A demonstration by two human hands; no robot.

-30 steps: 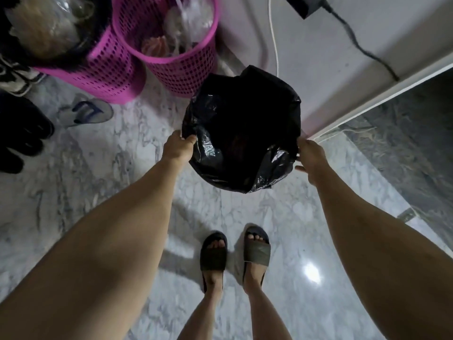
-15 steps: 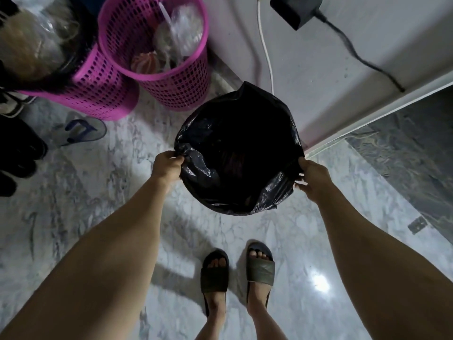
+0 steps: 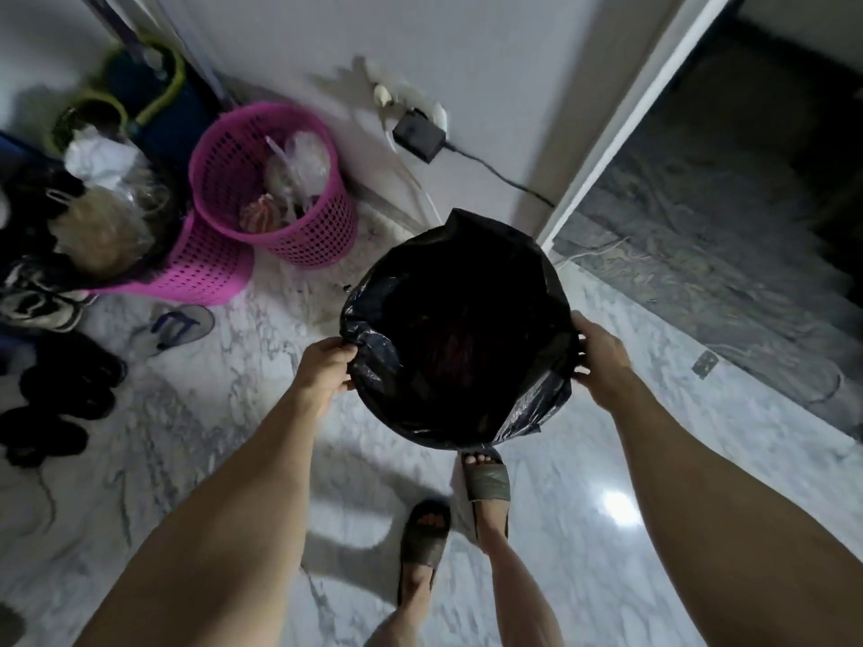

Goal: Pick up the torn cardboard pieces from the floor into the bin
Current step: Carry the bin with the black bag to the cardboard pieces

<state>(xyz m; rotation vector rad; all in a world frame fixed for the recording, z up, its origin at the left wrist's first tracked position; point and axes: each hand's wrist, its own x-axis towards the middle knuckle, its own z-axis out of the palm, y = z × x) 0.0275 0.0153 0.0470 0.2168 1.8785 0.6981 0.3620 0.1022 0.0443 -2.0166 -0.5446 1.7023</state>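
A round bin lined with a black plastic bag (image 3: 460, 291) hangs above the marble floor in front of me. My left hand (image 3: 327, 366) grips the bag-covered rim on its left side. My right hand (image 3: 602, 354) holds the rim on the right, fingers curled over the plastic. The inside of the bin is dark; something reddish-brown shows dimly at the bottom. No torn cardboard pieces show on the floor. My feet in dark slides (image 3: 485, 478) stand just below the bin.
Two pink mesh baskets (image 3: 322, 226) with plastic bags stand at the back left near the wall. Shoes and a sandal (image 3: 177, 326) lie along the left. A black adapter (image 3: 418, 137) and cables hang on the wall. A doorway with darker floor (image 3: 700, 254) opens to the right.
The bin has come away from the wall and closer to me, still held by both hands. The view tilted up, showing more wall and doorway. My left foot has stepped back.
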